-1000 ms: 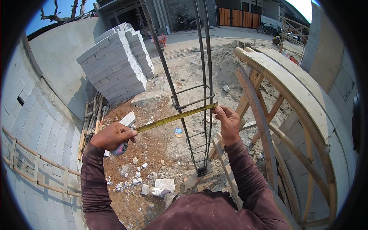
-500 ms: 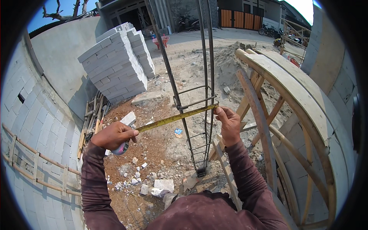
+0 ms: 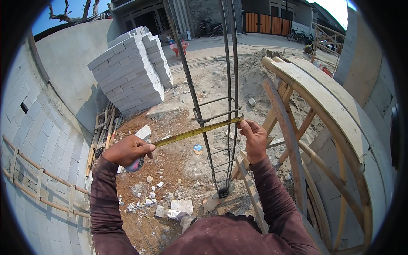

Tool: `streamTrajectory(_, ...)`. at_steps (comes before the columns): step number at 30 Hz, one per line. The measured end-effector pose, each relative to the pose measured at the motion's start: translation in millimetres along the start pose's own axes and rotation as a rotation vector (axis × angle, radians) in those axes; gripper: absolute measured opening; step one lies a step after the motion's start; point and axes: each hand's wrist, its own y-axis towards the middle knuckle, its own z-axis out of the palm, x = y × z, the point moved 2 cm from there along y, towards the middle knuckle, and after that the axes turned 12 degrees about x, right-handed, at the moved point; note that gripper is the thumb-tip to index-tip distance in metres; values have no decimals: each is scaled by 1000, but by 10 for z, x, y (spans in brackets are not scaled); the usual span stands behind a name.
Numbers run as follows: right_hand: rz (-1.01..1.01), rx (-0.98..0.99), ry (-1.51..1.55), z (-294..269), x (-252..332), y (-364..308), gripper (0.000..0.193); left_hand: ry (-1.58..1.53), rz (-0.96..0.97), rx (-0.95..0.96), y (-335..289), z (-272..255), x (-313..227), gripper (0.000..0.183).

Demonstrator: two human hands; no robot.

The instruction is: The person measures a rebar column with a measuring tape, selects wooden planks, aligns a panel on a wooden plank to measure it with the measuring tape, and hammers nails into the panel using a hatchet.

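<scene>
A yellow tape measure (image 3: 187, 135) is stretched between my two hands, across the near side of an upright rebar cage (image 3: 197, 100). My left hand (image 3: 128, 151) is closed round the tape's case, which shows partly below the fingers, with the thumb on the blade. My right hand (image 3: 254, 138) pinches the blade's free end beside the cage's right-hand bars. The blade slants slightly up to the right, just below one of the wire stirrups (image 3: 220, 115). The cage's foot stands on the ground near my body.
A wooden scaffold (image 3: 314, 106) with planks on top rises close to my right arm. White blocks (image 3: 127, 70) are stacked at the back left, near bamboo poles (image 3: 102, 127). Block walls (image 3: 46, 140) flank the left. Rubble (image 3: 151, 197) and a sand pile (image 3: 259, 72) lie on the ground.
Both hands and the stretched tape stay almost in place against the cage. The whole view has shifted very slightly.
</scene>
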Motion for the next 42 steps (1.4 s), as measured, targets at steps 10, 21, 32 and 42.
streamTrajectory(10, 5, 38, -33, -15, -70, 20, 21, 13, -24, 3, -5, -16, 18, 45)
streamTrajectory(21, 21, 16, -34, 36, 60, -51, 21, -11, -3, 12, 7, 34, -59, 42)
streamTrajectory(32, 194, -51, 43, -313, -154, -1207, 30, -164, -85, 352, 217, 1244, 350, 40)
streamTrajectory(42, 597, 301, -530, 381, -503, -2889, 39, -392, -7, 894, 690, 2794, 310, 40)
